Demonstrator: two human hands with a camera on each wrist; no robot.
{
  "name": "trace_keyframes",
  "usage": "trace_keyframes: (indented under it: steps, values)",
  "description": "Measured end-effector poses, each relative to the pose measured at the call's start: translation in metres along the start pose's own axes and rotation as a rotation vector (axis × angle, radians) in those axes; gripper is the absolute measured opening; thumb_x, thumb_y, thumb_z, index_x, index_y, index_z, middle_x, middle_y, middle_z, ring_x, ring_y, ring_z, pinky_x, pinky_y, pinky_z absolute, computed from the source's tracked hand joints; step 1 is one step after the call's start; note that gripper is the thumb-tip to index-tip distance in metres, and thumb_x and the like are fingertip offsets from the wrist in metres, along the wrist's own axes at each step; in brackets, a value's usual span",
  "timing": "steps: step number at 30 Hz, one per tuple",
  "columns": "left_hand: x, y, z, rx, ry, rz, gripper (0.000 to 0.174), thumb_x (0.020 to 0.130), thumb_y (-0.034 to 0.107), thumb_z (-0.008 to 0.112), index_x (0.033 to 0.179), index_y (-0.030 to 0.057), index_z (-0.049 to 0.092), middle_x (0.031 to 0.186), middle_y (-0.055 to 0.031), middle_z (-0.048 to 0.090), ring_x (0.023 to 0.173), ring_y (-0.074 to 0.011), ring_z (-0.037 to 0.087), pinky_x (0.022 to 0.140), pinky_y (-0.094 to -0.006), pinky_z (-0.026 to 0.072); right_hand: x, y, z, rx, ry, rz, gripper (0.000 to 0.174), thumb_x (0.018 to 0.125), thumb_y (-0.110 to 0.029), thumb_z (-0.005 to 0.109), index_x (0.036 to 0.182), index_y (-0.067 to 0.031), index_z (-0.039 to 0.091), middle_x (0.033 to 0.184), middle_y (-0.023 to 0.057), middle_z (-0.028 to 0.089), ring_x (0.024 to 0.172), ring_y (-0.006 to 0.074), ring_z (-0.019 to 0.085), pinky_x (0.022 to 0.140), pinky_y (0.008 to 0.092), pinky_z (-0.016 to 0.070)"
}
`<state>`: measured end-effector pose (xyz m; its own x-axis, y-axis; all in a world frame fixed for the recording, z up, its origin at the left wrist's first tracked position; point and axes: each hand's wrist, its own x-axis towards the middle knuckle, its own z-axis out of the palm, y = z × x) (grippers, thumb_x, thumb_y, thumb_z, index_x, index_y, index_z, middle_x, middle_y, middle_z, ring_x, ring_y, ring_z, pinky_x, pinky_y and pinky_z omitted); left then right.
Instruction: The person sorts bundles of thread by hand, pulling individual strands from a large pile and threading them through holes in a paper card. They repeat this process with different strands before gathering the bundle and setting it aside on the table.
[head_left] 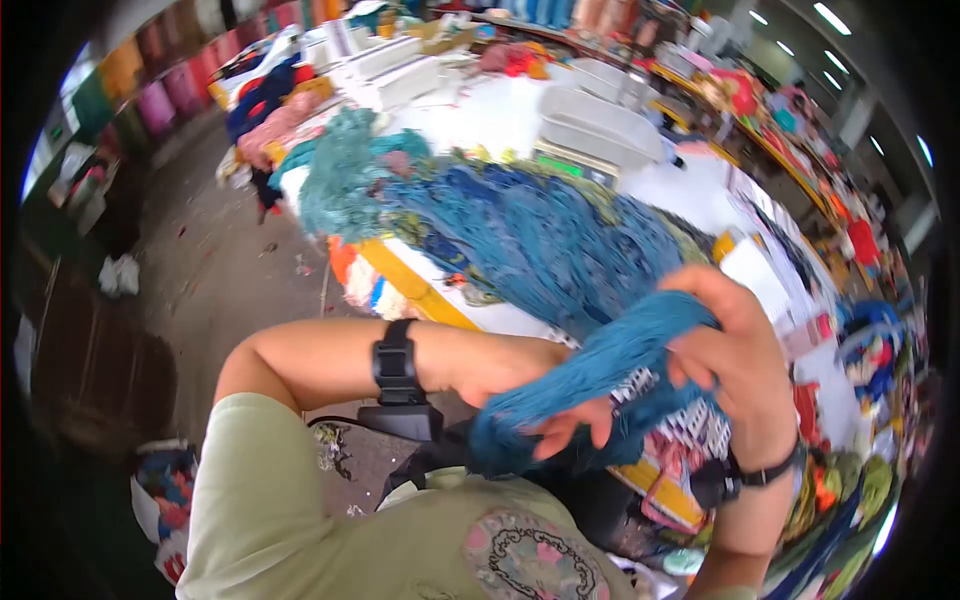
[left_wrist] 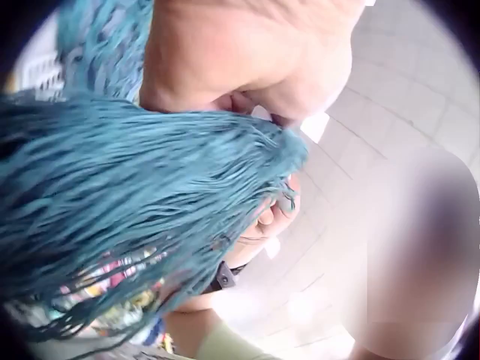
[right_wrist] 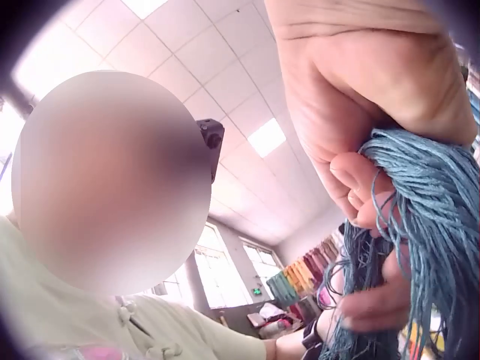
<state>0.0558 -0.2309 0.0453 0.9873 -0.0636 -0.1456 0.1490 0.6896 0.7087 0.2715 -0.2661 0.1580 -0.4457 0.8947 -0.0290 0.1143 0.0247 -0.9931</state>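
Observation:
A skein of teal-blue yarn (head_left: 610, 355) stretches between both hands. At its lower left end, the left hand (head_left: 515, 375) holds it, fingers passing under the strands; in the left wrist view this hand (left_wrist: 247, 52) is above the yarn (left_wrist: 142, 172). The right hand (head_left: 735, 350) grips the upper right end with curled fingers. In the right wrist view the right hand (right_wrist: 360, 82) has strands (right_wrist: 442, 195) hanging from its grip, and blurred fingers of the left hand (right_wrist: 382, 300) show beside them. Part of each hand is hidden by yarn.
A large pile of blue yarn (head_left: 530, 230) lies on the table beyond the hands, with paler teal yarn (head_left: 345, 175) at its left. Grey plastic bins (head_left: 600, 125) and a scale (head_left: 575, 165) stand behind. The yellow table edge (head_left: 415, 285) runs near the left arm.

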Motion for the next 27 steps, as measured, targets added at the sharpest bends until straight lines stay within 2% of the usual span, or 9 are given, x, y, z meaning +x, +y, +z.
trace_keyframes:
  steps: [3,5,8,11,14,16,18,21,27]
  values:
    - [-0.001,0.03,0.051,0.522,-0.243,0.221,0.068,0.089,0.038,0.064,0.145,0.0094,0.036,0.084,-0.01,0.069,0.061,-0.0092,0.058,0.052,-0.019,0.0395,0.011,0.033,-0.011,-0.062,-0.242,-0.137,0.04,0.075,-0.001,0.074,0.112,-0.004,0.057,0.098,0.0006,0.063,0.094,0.0082,0.057,0.085,0.0249,0.0453]
    - [-0.004,0.062,0.085,0.479,0.056,0.094,0.095,0.079,0.026,0.077,0.153,0.0195,0.019,0.09,-0.017,0.067,0.048,-0.0033,0.043,0.04,-0.0168,0.033,0.003,0.033,-0.004,-0.041,-0.223,-0.075,0.039,0.078,-0.002,0.073,0.114,-0.0033,0.058,0.102,0.0015,0.063,0.094,0.0089,0.056,0.083,0.0259,0.0461]
    - [0.002,0.081,0.098,0.947,0.106,0.736,0.094,0.076,0.04,0.077,0.15,0.0101,0.027,0.121,-0.024,0.058,0.076,-0.0192,0.066,0.05,-0.022,0.0484,0.009,0.081,0.006,0.148,-0.092,-0.232,0.025,0.084,-0.009,0.071,0.107,-0.0027,0.062,0.085,-0.0007,0.061,0.083,0.0071,0.056,0.072,0.0243,0.0461]
    - [-0.004,0.113,0.126,2.331,0.397,0.837,0.07,0.072,0.031,0.077,0.131,0.0031,0.053,0.131,-0.0186,0.055,0.123,-0.0343,0.052,0.082,-0.0397,0.0534,0.012,0.104,0.001,0.092,-0.087,-0.04,0.022,0.085,-0.01,0.069,0.104,-0.0017,0.062,0.079,-0.0017,0.06,0.077,0.0062,0.055,0.067,0.0246,0.0455]
    - [-0.008,0.13,0.093,2.902,0.786,0.706,0.059,0.069,0.018,0.076,0.124,0.0031,0.059,0.126,-0.0186,0.058,0.118,-0.0338,0.056,0.081,-0.0382,0.053,0.007,0.093,0.004,0.045,0.252,-0.222,0.02,0.085,-0.009,0.068,0.102,-0.0007,0.061,0.079,-0.0005,0.062,0.073,0.0073,0.057,0.063,0.0272,0.0454]
    - [-0.015,0.127,0.078,2.769,1.27,0.08,0.039,0.068,0.018,0.071,0.106,0.0062,0.068,0.104,-0.0177,0.067,0.092,-0.0289,0.066,0.072,-0.0373,0.0531,-0.003,0.073,0.002,-0.02,0.314,-0.351,0.02,0.086,-0.012,0.068,0.1,-0.0002,0.06,0.081,0.0014,0.065,0.071,0.0087,0.058,0.061,0.0286,0.0447]
    - [-0.028,0.127,0.056,2.66,1.01,-0.375,0.038,0.073,0.02,0.075,0.106,0.0033,0.067,0.09,-0.0175,0.068,0.083,-0.0236,0.067,0.069,-0.0335,0.0516,-0.012,0.057,-0.003,-0.47,0.354,-0.494,0.017,0.086,-0.011,0.068,0.098,-0.0012,0.061,0.081,0.0023,0.066,0.069,0.0092,0.058,0.061,0.0279,0.0448]
    - [-0.022,0.108,0.042,1.631,0.207,-0.437,0.036,0.081,0.023,0.075,0.108,0.0002,0.065,0.095,-0.0148,0.069,0.085,-0.0167,0.066,0.073,-0.0306,0.0515,-0.011,0.069,-0.008,-0.217,0.241,-0.418,0.013,0.086,-0.008,0.067,0.097,-0.003,0.063,0.082,0.0036,0.067,0.07,0.0103,0.06,0.064,0.027,0.0482]
    - [0.025,0.03,0.036,0.414,0.198,-0.018,0.079,0.077,0.025,0.081,0.14,0.0048,0.038,0.093,-0.0094,0.065,0.118,-0.0246,0.055,0.097,-0.0426,0.049,-0.033,0.096,-0.018,-0.492,0.152,-0.474,0.038,0.083,-0.025,0.07,0.115,-0.0068,0.059,0.098,0.0134,0.067,0.087,0.0246,0.066,0.076,0.0345,0.0507]
